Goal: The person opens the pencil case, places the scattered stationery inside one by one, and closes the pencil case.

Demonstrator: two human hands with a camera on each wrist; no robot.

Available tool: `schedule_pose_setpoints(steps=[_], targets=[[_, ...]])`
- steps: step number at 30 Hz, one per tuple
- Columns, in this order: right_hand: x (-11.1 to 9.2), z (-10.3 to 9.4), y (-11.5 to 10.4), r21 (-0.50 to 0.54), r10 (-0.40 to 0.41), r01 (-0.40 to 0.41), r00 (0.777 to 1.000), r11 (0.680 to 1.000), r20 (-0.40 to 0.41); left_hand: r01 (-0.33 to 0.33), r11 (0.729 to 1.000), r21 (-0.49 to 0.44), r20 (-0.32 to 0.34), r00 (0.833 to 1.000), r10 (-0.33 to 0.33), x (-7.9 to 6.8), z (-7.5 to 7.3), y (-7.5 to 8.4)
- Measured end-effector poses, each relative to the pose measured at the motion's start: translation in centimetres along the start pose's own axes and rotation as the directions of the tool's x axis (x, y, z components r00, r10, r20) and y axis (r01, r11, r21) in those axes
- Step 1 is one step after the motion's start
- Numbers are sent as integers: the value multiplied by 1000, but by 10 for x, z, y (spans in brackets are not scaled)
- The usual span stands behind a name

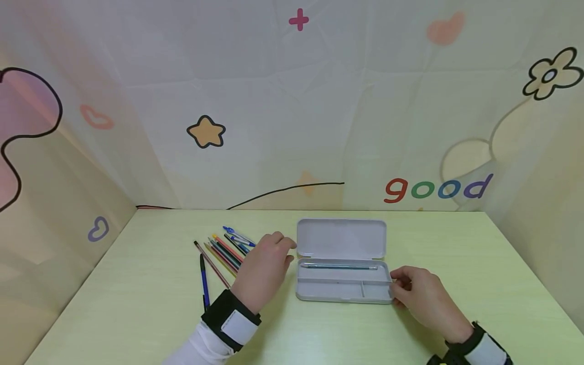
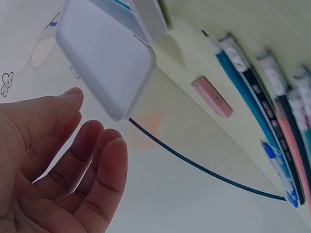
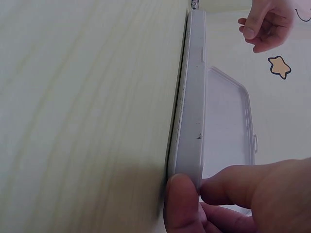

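Observation:
A white pencil case (image 1: 328, 291) lies with its lid (image 1: 341, 238) swung back. A teal pencil (image 1: 339, 266) rests in the long upper compartment; the two lower compartments hold nothing visible. My right hand (image 1: 422, 299) pinches the case's right end, and in the right wrist view the thumb and fingers grip its wall (image 3: 192, 121). Just left of the case, my left hand (image 1: 266, 268) hovers with loosely bent fingers and nothing in them, as the left wrist view also shows. Beside that hand lies a bunch of pencils (image 1: 225, 255), partly hidden behind it.
Blue-and-white pens (image 1: 239, 237) lie at the back of the bunch. A dark blue pen (image 1: 204, 281) is at its left, by the left wristband. Behind the pencils, a pink eraser (image 2: 213, 97) shows in the left wrist view. A printed curtain (image 1: 255, 101) rises behind the table.

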State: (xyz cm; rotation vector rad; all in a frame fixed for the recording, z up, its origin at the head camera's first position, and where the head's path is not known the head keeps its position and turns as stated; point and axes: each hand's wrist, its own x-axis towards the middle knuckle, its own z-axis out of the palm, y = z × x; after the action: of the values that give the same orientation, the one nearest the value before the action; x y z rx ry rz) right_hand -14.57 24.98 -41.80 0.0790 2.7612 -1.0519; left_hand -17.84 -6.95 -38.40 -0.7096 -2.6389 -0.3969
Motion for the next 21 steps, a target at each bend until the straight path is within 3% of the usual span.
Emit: schedule_pose_setpoints(steps=[8, 14, 21], targets=[[0, 1, 2, 2, 3, -3, 1000, 1000, -5, 62, 998, 22, -29, 998, -62, -16, -7, -24], [1, 1, 2, 8, 3, -3, 1000, 1000, -8, 80, 996, 35, -30, 996, -79, -28, -13, -51], [0, 2, 1, 5, 10, -10, 1000, 1000, -14, 63, 997, 36, 37, 997, -64, -48, -22, -84]])
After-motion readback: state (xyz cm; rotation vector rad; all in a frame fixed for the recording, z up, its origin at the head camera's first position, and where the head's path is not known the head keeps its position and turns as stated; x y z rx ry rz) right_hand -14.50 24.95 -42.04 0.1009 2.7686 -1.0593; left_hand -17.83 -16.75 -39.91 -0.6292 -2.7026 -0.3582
